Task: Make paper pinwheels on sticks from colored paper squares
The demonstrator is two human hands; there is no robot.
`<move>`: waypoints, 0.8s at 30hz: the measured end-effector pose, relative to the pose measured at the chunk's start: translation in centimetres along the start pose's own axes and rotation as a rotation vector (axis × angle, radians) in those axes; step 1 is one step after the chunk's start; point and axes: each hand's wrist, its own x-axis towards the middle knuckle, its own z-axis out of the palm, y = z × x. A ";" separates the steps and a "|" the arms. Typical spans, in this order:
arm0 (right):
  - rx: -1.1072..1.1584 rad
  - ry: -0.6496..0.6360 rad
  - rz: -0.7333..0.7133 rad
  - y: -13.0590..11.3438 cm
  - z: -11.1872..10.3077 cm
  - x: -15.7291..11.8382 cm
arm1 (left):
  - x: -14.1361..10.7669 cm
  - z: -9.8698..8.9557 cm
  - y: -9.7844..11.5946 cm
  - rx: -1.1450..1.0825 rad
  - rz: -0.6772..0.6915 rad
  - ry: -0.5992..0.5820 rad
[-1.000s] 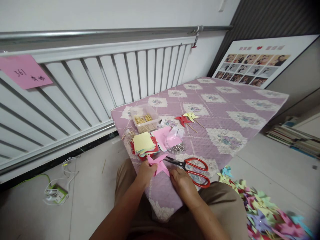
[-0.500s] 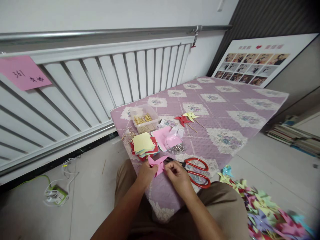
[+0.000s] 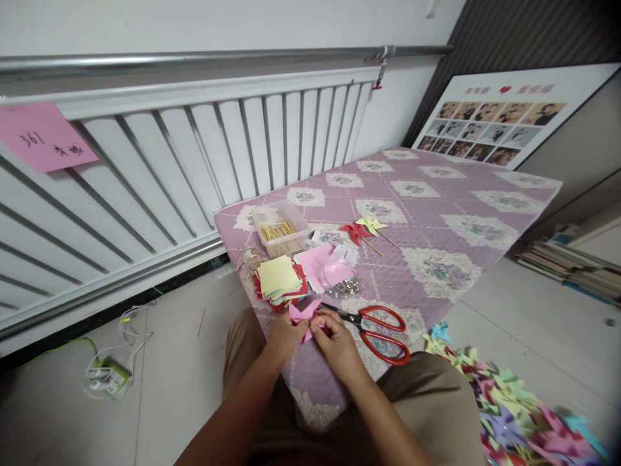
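A pink paper pinwheel (image 3: 303, 312), partly folded, is pinched in my left hand (image 3: 285, 335) above the near corner of the table. My right hand (image 3: 334, 343) closes its thumb and fingers on the pinwheel's right side, near its middle; whether a small part sits between those fingertips is hidden. Scissors with red handles (image 3: 385, 333) lie just right of my right hand, their dark blades pointing toward the pinwheel. Beyond my left hand sits a stack of coloured paper squares (image 3: 279, 278), yellow on top. A clear dish of small metal fasteners (image 3: 345, 286) stands beside pink sheets (image 3: 315, 264).
A clear plastic box (image 3: 280, 230) holds wooden sticks. A red pinwheel (image 3: 356, 232) and a yellow pinwheel (image 3: 371, 225) on sticks lie farther back on the patterned tablecloth (image 3: 412, 213). Finished pinwheels (image 3: 514, 401) heap on the floor at right. A radiator (image 3: 252, 142) lines the wall.
My right hand has moved slightly left, closer in to the pinwheel, and its fingers now press against the paper. The pinwheel has turned a little, with its right blade folded inward.
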 end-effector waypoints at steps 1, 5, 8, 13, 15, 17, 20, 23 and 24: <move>0.015 -0.006 0.004 0.1 0.0 0.0 | 0.0 0.0 0.0 -0.002 0.000 0.002; 0.030 -0.033 0.010 0.3 0.0 0.2 | 0.1 0.0 -0.3 -0.012 0.007 -0.001; 0.030 -0.046 0.015 0.4 -0.1 0.3 | 0.1 0.0 -0.4 -0.013 0.011 -0.003; 0.035 -0.052 0.017 0.5 -0.2 0.4 | 0.1 -0.1 -0.4 -0.012 0.016 -0.012; 0.034 -0.052 0.018 0.5 -0.2 0.4 | 0.1 -0.1 -0.4 -0.011 0.017 -0.018; 0.035 -0.048 0.020 0.5 -0.2 0.4 | 0.1 -0.1 -0.4 -0.002 0.011 -0.015; 0.039 -0.038 0.024 0.6 -0.2 0.3 | 0.1 -0.1 -0.3 0.010 0.000 -0.009; 0.042 -0.033 0.023 0.6 -0.3 0.3 | -0.1 -0.2 0.0 0.020 -0.009 -0.007; 0.042 -0.033 0.021 0.6 -0.3 0.3 | -0.1 -0.2 0.1 0.024 -0.012 -0.006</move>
